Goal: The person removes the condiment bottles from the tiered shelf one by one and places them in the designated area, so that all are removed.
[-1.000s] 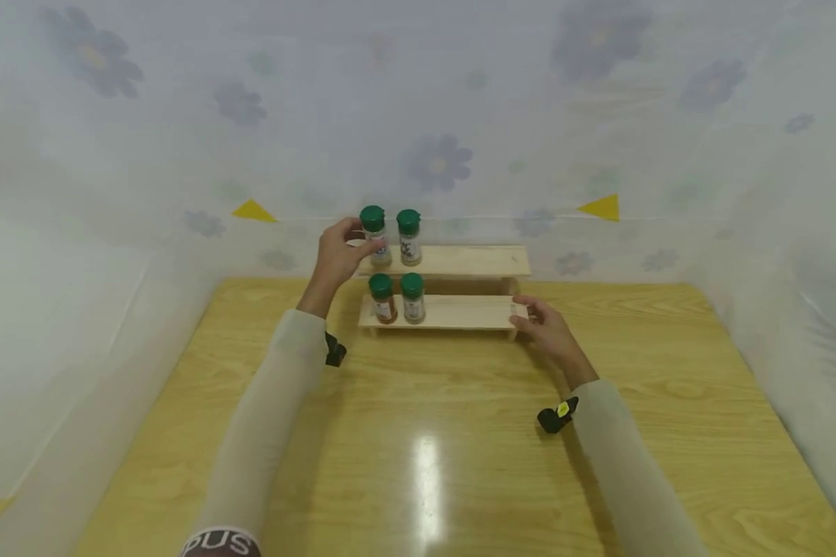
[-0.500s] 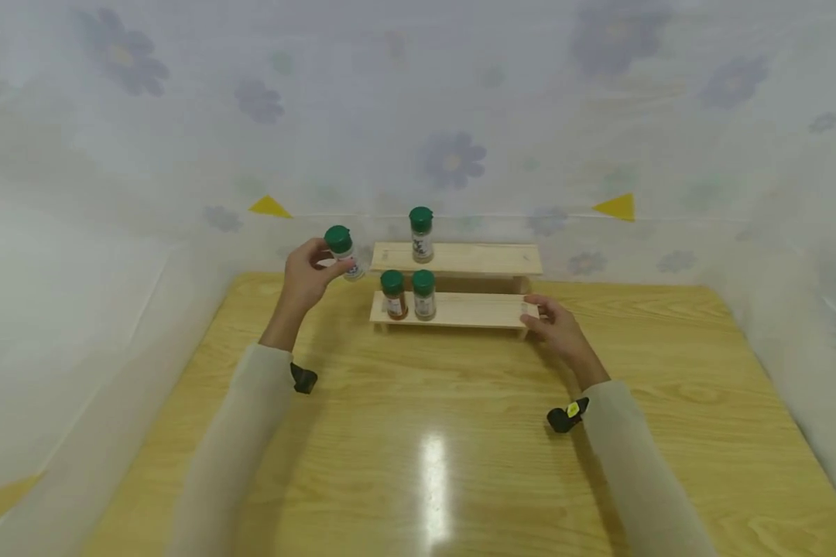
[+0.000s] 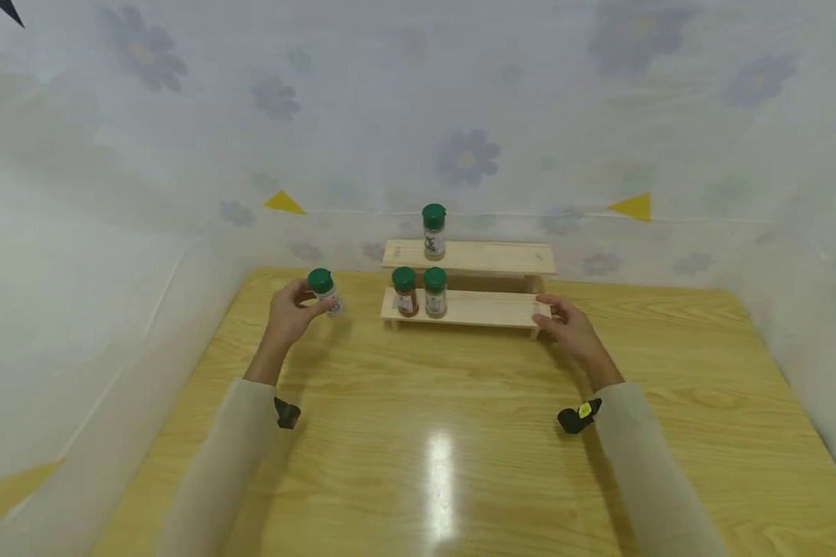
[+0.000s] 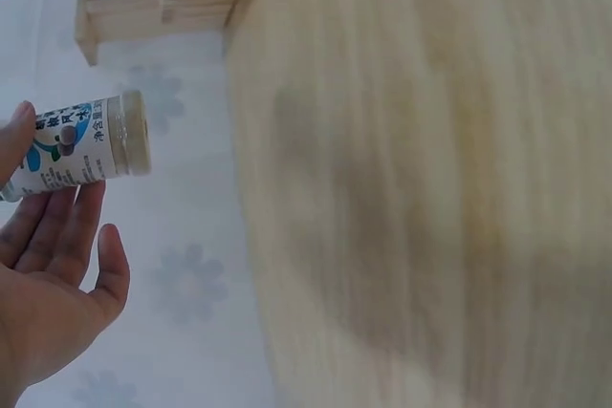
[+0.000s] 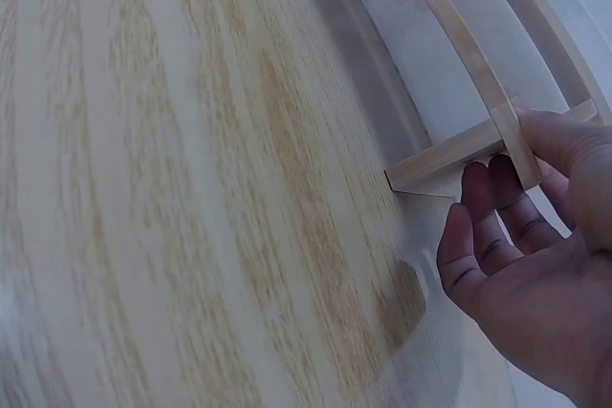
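My left hand [image 3: 292, 313] pinches a spice jar [image 3: 328, 295] with a green cap, left of a two-step wooden rack [image 3: 488, 308]. In the left wrist view this jar [image 4: 81, 145] shows a printed label and is held above the table between thumb and fingers. My right hand [image 3: 570, 331] grips the right end of the rack's lower step; in the right wrist view its thumb lies over the board [image 5: 512, 136] and fingers under it. On the lower step stand a jar of reddish spice [image 3: 406, 294] and a paler jar [image 3: 435, 295]. One more jar [image 3: 434, 234] stands on the upper step.
The rack stands toward the back of a wood-grain table [image 3: 390, 433]. Behind it hangs a pale flowered sheet [image 3: 362, 116] with yellow triangles [image 3: 632, 207] on it; more white sheeting flanks both sides.
My left hand has lifted the jar off the upper step's left end and carried it left and down, beside the rack. The right hand keeps its grip on the lower step.
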A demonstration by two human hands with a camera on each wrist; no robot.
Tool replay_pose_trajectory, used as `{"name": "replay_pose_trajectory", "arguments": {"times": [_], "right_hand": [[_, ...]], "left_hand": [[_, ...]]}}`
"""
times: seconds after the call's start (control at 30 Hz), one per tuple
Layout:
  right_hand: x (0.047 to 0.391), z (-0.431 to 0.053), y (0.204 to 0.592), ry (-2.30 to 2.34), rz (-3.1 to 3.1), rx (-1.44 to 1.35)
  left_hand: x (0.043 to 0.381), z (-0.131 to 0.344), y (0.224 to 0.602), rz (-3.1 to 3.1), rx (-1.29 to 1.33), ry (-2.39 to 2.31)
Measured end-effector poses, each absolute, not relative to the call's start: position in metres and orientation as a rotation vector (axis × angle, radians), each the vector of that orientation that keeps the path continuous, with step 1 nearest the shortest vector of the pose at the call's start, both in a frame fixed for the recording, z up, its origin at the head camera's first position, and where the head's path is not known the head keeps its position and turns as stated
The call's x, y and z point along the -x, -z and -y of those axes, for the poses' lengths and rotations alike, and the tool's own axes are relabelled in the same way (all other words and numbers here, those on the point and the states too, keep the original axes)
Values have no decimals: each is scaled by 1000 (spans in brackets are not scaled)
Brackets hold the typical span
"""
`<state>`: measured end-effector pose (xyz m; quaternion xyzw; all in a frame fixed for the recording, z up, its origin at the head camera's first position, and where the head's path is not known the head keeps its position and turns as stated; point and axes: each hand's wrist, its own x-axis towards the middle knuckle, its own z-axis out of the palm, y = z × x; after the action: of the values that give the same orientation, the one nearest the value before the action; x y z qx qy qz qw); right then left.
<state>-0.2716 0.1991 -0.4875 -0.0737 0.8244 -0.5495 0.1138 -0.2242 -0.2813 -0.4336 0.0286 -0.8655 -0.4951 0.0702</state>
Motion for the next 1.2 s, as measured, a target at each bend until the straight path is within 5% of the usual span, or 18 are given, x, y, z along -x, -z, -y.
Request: {"name": "replay_pose_trajectory", "arguments": {"times": [1.2], "right_hand": [[268, -199, 488, 1613, -2434, 211]], "left_hand": [[177, 315, 483, 2678, -265, 1507]]}}
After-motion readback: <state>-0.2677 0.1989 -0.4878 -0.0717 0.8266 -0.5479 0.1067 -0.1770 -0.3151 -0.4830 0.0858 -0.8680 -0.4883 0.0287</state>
